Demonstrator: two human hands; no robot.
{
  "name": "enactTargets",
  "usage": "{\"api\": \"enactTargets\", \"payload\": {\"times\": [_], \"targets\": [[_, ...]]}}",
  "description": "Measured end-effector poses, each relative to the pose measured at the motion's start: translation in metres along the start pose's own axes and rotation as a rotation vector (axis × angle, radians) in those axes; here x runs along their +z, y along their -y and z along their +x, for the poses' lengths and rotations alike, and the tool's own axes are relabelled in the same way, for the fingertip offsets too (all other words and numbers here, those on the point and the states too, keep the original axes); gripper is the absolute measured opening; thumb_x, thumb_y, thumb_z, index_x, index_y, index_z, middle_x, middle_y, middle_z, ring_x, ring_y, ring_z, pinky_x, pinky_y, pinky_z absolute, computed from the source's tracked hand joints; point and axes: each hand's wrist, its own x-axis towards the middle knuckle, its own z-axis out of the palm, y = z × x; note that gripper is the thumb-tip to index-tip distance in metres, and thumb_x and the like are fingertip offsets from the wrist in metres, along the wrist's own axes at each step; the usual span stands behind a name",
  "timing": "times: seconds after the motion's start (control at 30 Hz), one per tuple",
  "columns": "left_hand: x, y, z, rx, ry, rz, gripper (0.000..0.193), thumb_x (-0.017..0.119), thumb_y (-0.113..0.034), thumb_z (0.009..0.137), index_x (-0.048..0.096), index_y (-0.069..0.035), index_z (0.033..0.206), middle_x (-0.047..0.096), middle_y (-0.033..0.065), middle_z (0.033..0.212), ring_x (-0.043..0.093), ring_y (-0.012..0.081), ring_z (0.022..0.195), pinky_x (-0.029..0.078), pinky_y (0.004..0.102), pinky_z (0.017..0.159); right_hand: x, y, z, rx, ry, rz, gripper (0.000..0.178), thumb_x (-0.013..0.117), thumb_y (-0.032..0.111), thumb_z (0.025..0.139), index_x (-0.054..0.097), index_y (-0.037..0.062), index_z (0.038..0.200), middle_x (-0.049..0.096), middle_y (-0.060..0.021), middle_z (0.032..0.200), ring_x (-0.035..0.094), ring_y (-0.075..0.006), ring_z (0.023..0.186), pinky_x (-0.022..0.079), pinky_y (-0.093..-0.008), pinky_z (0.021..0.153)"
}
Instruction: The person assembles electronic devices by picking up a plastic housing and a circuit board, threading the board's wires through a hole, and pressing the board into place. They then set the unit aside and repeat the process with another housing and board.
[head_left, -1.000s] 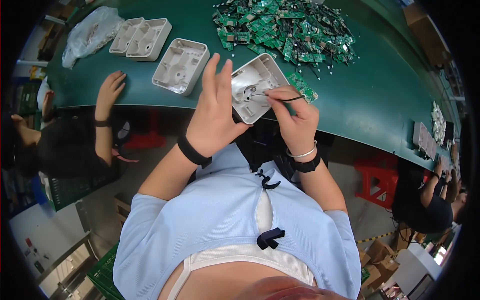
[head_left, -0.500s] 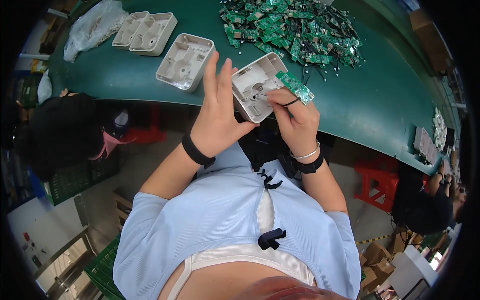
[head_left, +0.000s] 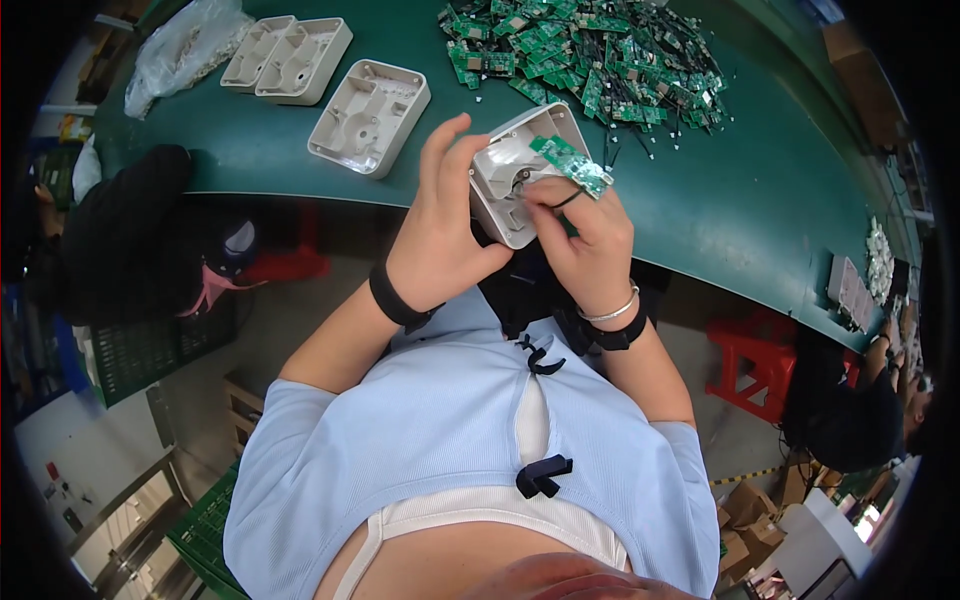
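My left hand grips a white plastic housing by its left side, fingers at the rim and thumb near the lower corner. The housing is tilted over the table's near edge, its open side facing up. Inside it are ribs, a round recess and a thin wire end. My right hand reaches in with thumb and fingertips pinched on a black cable. A green circuit board on that cable rests over the right fingers. The fingertips partly hide the cable's end.
A pile of green circuit boards covers the back of the green table. To the left lie another open housing, a pair of housings and a plastic bag. Other people sit at both sides. A red stool stands right.
The left fingers have bent in closer to the housing, which is turned slightly. The right hand and the circuit board have shifted a little left, with the fingertips deeper over the recess.
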Motion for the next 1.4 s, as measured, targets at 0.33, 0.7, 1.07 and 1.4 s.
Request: {"api": "enactTargets", "payload": {"times": [0.33,0.7,1.07,1.4], "targets": [[0.007,-0.001,-0.002,-0.003,0.028,-0.138,0.101,0.08,0.0,0.068,0.027,-0.009,0.153,0.035,0.0244,0.156,0.055,0.0486,0.129,0.057,0.0466,0.096,0.0,-0.004,-0.002,0.172,0.04,0.012,0.012,0.081,0.003,0.082,0.078,0.0047,0.094,0.077,-0.0077,0.094,0.07,-0.0294,0.09,0.054,-0.0357,0.078],[-0.003,0.005,0.003,0.002,0.081,-0.117,0.102,0.082,0.0,0.067,0.029,-0.01,0.154,0.038,0.0217,0.156,0.058,0.0469,0.126,0.059,0.0462,0.094,-0.018,-0.031,-0.003,0.049,-0.214,-0.11,0.025,0.085,0.005,0.078,0.072,0.0046,0.099,0.073,-0.0113,0.102,0.067,-0.0316,0.096,0.052,-0.042,0.086],[-0.007,0.009,0.005,-0.154,0.147,-0.193,0.105,0.085,-0.003,0.066,0.029,-0.01,0.155,0.039,0.0201,0.156,0.065,0.0432,0.114,0.063,0.0406,0.079,-0.043,-0.014,0.017,-0.421,0.105,-0.264,0.024,0.085,0.007,0.075,0.066,0.0062,0.091,0.072,-0.0069,0.099,0.069,-0.0279,0.096,0.053,-0.0464,0.09],[-0.005,0.013,-0.004,-0.286,0.144,-0.273,0.106,0.086,-0.006,0.067,0.028,-0.01,0.156,0.041,0.0192,0.154,0.073,0.0344,0.094,0.062,0.0374,0.073,-0.033,0.002,-0.01,-0.335,0.181,-0.23,0.025,0.085,0.01,0.077,0.069,0.0058,0.097,0.073,-0.0065,0.097,0.07,-0.0275,0.09,0.055,-0.0431,0.084]]}}
